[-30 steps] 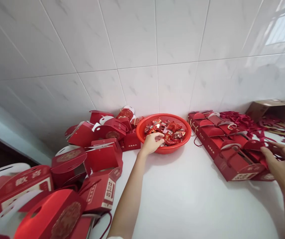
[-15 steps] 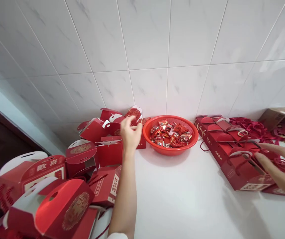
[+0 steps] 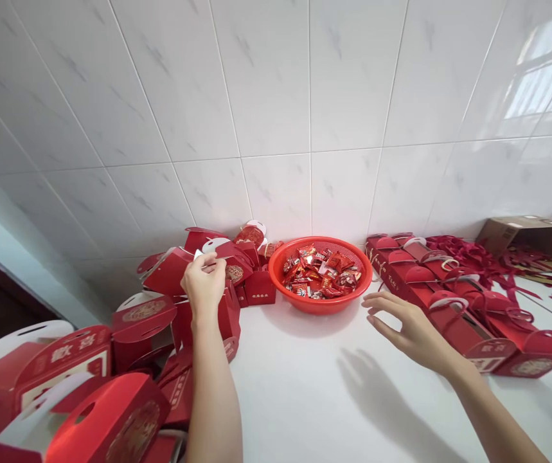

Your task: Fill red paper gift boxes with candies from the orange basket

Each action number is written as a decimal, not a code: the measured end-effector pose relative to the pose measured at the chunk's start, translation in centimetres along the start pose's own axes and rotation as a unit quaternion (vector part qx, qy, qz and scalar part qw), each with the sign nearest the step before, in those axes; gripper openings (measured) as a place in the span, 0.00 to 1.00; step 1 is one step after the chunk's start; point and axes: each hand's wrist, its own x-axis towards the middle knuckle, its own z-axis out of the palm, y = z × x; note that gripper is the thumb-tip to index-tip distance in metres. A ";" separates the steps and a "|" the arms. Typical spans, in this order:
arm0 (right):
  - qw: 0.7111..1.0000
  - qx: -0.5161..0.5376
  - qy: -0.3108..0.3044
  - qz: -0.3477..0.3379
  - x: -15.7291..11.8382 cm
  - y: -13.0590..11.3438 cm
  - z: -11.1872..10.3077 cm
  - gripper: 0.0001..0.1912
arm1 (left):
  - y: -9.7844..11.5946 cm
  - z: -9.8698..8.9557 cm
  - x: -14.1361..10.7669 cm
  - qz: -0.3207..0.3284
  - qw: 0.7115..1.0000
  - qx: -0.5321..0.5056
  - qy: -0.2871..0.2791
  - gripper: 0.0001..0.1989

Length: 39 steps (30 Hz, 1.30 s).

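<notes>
A soft touch seemed best at the red boxes (image 3: 144,328) left of the red basket (image 3: 322,308), because their thin flaps looked easy to bend. The left hand (image 3: 203,288) was by those boxes, fingers curled; I could not tell if it gripped one. The right hand (image 3: 413,326) was loosely open and empty, near the basket's right side. Small wrapped packets (image 3: 326,275) lay inside the basket.

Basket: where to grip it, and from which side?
Likely best at the basket's near rim, coming from the front, thumbs on top and fingers beneath: the lip flares outward, while boxes stand on both sides and the wall is close behind.
</notes>
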 end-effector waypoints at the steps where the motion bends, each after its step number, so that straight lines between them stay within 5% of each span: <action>1: 1.000 0.004 -0.006 -0.008 0.3 -0.2 0.1 0.10 | 0.2 0.0 -0.2 0.003 1.000 -0.018 0.002 0.08; 6: 0.998 0.051 0.002 -0.046 2.6 -1.5 0.1 0.10 | 2.8 -0.1 -2.7 0.092 0.983 -0.156 -0.013 0.09; 12: 0.990 0.104 0.067 -0.072 5.5 -4.6 0.0 0.13 | 6.7 -0.6 -7.3 0.125 0.939 -0.194 -0.255 0.08; 16: 0.992 0.079 -0.066 -0.069 6.4 -5.6 0.2 0.11 | 7.3 -0.8 -8.7 0.134 0.876 -0.176 -0.429 0.05; 19: 0.984 0.052 -0.161 -0.062 6.5 -5.6 0.4 0.11 | 7.2 -0.7 -8.7 0.126 0.844 -0.149 -0.499 0.05; 25: 0.953 0.085 -0.287 -0.040 5.9 -4.6 0.4 0.10 | 6.7 -0.1 -8.4 0.111 0.804 -0.002 -0.585 0.10; 31: 0.886 0.074 -0.453 -0.067 5.1 -4.5 2.0 0.07 | 5.6 1.3 -8.0 0.119 0.738 0.106 -0.655 0.15; 36: 0.895 -0.040 -0.438 -0.075 4.3 -6.4 4.4 0.14 | 5.5 1.9 -7.8 0.124 0.732 0.123 -0.659 0.16; 39: 0.908 -0.125 -0.388 -0.097 4.0 -7.4 5.1 0.08 | 5.6 1.8 -7.7 0.111 0.748 0.122 -0.643 0.15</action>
